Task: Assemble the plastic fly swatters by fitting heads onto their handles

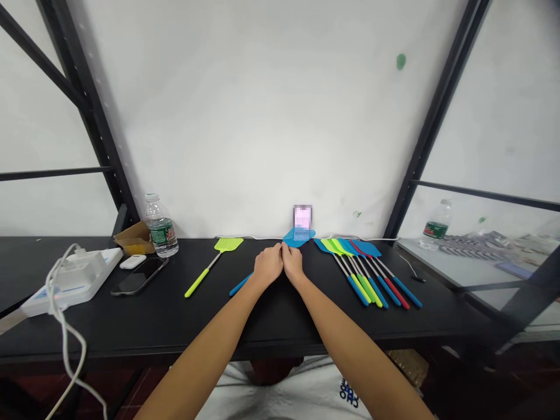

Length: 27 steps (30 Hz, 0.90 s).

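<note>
From here, the left grip [268,263] and right grip [291,261] meet, both looking closed on the blue swatter [298,237]. Its flat head pokes out just beyond them. Other swatters [373,291] lie to their right. A soft, steady pinch should stop twisting.

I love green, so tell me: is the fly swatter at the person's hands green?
No, the fly swatter at the left hand and right hand has a blue head.

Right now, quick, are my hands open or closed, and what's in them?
Left hand: closed, holding the blue swatter.
Right hand: closed too, on the same swatter.
</note>
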Available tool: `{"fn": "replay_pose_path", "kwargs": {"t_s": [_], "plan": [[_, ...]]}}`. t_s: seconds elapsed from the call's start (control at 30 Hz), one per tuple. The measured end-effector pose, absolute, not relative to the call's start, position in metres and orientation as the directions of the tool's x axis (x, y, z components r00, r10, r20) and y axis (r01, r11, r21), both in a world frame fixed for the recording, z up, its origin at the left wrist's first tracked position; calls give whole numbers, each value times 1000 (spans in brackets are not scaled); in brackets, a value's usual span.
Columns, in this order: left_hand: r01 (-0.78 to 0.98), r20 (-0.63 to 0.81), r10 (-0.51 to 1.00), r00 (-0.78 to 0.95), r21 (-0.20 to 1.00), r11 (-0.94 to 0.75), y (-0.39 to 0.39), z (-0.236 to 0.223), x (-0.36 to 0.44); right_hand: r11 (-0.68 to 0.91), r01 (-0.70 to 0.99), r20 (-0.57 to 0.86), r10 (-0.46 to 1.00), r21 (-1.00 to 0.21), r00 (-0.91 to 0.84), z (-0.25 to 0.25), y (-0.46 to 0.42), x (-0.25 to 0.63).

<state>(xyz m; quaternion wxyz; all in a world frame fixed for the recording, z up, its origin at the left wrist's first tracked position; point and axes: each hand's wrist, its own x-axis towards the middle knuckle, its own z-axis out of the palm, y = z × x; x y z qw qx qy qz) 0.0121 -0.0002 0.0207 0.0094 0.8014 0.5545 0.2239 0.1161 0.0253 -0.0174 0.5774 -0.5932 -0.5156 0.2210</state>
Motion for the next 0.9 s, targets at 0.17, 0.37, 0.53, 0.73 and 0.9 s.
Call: {"fn": "replay_pose_path", "kwargs": {"t_s": [0.17, 0.37, 0.53, 0.73, 0.9], "plan": [[885, 329, 900, 286, 268, -380, -2, 21, 14, 270, 120, 295, 882, -955, 368, -19, 30, 121], [884, 282, 909, 306, 272, -381, -3, 19, 11, 167, -91, 130, 938, -982, 322, -18, 33, 124], [882, 275, 916, 291, 292, -369, -3, 18, 9, 162, 21, 161, 935, -987, 317, -21, 34, 127], [885, 271, 925, 267, 312, -347, -4, 19, 8, 167, 109, 194, 929, -980, 315, -24, 36, 131], [896, 274, 932, 237, 310, -319, -5, 19, 9, 165, 185, 221, 914, -969, 341, -25, 39, 136]]}}
